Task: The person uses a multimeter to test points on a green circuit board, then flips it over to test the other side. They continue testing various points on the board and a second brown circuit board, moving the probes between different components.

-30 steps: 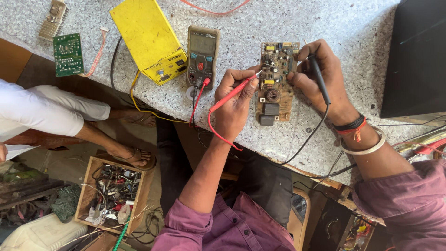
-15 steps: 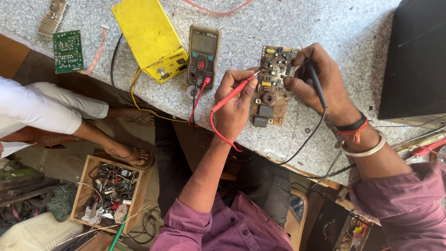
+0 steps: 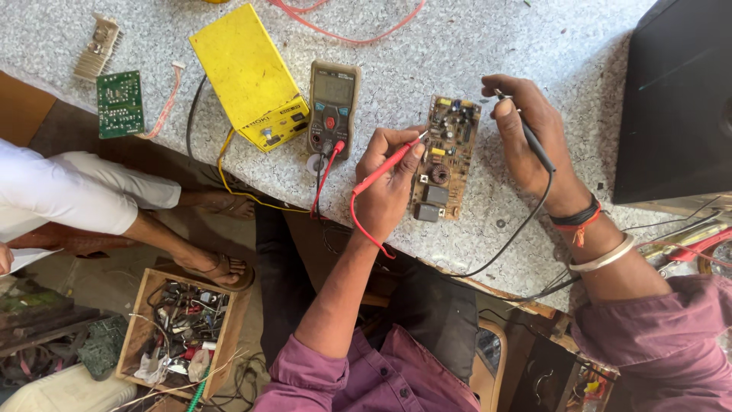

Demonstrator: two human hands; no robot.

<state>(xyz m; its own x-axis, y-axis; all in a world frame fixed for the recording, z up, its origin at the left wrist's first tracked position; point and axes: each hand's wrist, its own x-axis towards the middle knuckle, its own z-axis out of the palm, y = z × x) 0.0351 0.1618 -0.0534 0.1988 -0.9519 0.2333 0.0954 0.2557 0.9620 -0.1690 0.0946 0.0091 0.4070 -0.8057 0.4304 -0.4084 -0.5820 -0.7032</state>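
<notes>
A tan circuit board (image 3: 444,156) with several components lies on the speckled stone bench. My left hand (image 3: 387,183) grips a red test probe (image 3: 385,164), its tip touching the board's left edge. My right hand (image 3: 530,141) grips a black test probe (image 3: 534,145), raised just right of the board's top corner and apart from it. Red and black leads run from the probes back to a grey multimeter (image 3: 332,107) standing left of the board.
A yellow box-shaped instrument (image 3: 248,72) sits left of the meter. A green circuit board (image 3: 120,103) and a finned heatsink (image 3: 97,46) lie far left. A large black box (image 3: 675,107) stands at the right. Another person's legs (image 3: 114,206) and a wooden parts crate (image 3: 179,332) are below the bench.
My right hand has lifted the black probe off the board and moved it to the right. The left hand keeps the red probe at the board's left edge.
</notes>
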